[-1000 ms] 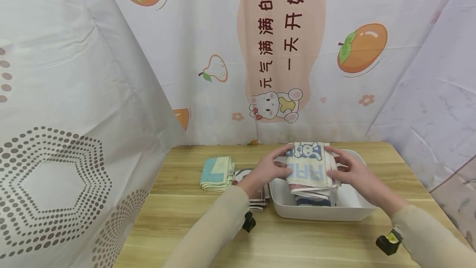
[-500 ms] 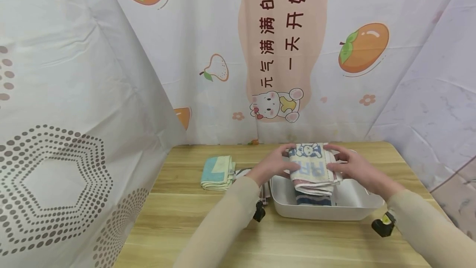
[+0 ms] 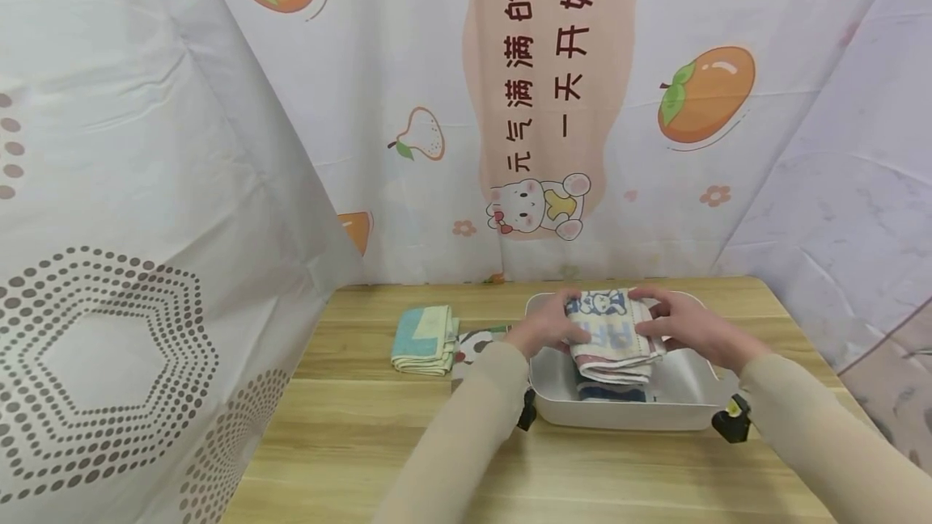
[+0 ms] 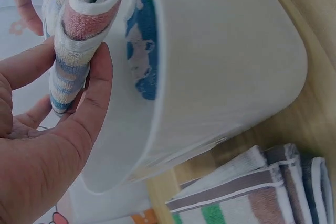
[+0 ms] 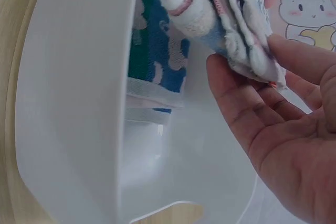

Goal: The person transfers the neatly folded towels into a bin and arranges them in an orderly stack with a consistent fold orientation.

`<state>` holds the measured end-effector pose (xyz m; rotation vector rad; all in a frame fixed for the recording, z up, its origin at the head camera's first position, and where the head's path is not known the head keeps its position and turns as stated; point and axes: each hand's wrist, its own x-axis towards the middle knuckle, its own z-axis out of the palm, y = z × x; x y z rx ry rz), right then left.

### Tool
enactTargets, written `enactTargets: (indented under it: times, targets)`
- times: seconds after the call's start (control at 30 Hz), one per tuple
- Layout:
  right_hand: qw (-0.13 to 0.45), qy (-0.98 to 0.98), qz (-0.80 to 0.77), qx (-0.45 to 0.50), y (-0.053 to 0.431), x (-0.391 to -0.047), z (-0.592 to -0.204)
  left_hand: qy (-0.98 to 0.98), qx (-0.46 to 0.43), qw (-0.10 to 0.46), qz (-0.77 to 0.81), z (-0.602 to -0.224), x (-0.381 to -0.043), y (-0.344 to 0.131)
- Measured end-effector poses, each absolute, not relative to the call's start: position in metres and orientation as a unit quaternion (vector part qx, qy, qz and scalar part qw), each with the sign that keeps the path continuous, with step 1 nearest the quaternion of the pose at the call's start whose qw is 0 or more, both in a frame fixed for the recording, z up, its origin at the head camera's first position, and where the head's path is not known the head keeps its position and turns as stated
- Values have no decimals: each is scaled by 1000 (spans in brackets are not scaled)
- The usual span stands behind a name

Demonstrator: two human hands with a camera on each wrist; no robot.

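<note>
A folded cream towel with blue bear and letter patterns [image 3: 604, 330] is held over the white plastic bin [image 3: 626, 415]. My left hand [image 3: 549, 323] grips its left side, thumb on one face and fingers on the other. On the opposite side my right hand [image 3: 684, 326] pinches the towel's edge between thumb and fingers. Pink and white folded layers show at its near end in the left wrist view. Below it, inside the bin, lies another folded towel, blue and green with pale shapes [image 5: 160, 61]; the held towel partly covers it in the head view.
Left of the bin on the wooden table [image 3: 349, 443] lie a folded teal and yellow towel [image 3: 425, 338] and a folded towel with dark borders [image 4: 247, 192], partly behind my left sleeve. A printed curtain [image 3: 408, 209] hangs along the table's back edge.
Both hands have brought the cream towel slightly lower over the bin, and its top face now lies flatter. The left forearm has shifted right. The towels on the table have stayed put.
</note>
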<state>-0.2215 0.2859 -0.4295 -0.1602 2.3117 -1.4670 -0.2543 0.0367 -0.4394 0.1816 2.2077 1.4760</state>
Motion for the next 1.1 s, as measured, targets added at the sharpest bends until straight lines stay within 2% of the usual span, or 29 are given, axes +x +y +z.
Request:
enactTargets:
  times: [0.47,1.1]
  targets:
    - [212,852,-477,-53,284,-230,-440,833,65,235,496,-452,-253,42]
    - [237,855,-460,-35,281,-234,-445,840,53,280,461,-453,-252,47]
